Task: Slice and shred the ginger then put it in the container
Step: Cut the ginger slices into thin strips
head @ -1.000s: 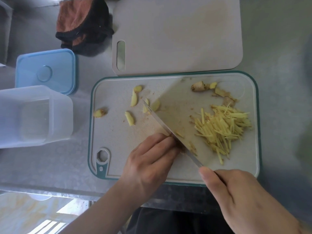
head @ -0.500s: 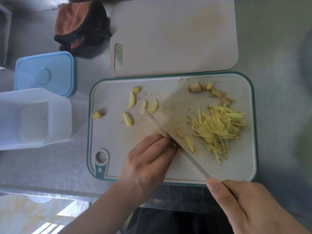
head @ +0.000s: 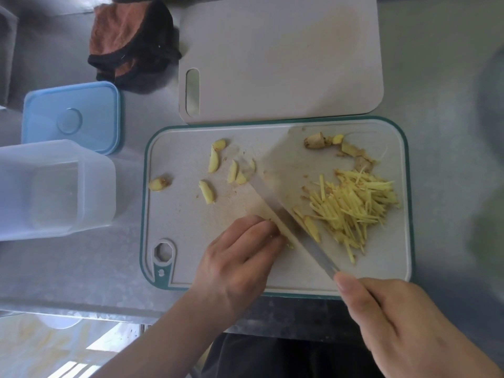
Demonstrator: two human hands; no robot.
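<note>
While the blade sits mid-cut, the scene reads as follows.

Left hand: the left hand point(head: 240, 257), at lower centre of the frame, has its fingers curled down onto a small piece of ginger, pinning it to the cutting board point(head: 185, 274); the piece itself is almost wholly hidden under the fingertips.

Right hand: the right hand point(head: 403, 323), at lower right, is wrapped round the handle of the knife point(head: 289, 219), index finger stretched along the spine.

Knife line: the blade runs diagonally from lower right up toward the middle of the board, its flat side just beside the left fingertips, on their right.

Key relation: the held ginger lies directly left of the blade, touching or nearly touching it, and its long axis cannot be told because the fingers cover it. The right hand drives the cut; the left is the nearer to the piece.

Shredded ginger: a loose heap of shredded ginger point(head: 354, 205) lies right of the blade, strips mostly pointing left to right.

Slices waiting: several ginger slices point(head: 213, 162) are scattered in the upper left part of the board, well apart from both hands.

Trimmings: knobby ginger ends point(head: 315, 141) sit near the board's upper edge.

Container: the clear container point(head: 54, 186) stands at left of the frame, off the board, with no ginger in it that I can make out; its blue lid point(head: 72, 117) lies just above it.

Judgement: shredding is partly done, and the transfer has not begun.
</note>
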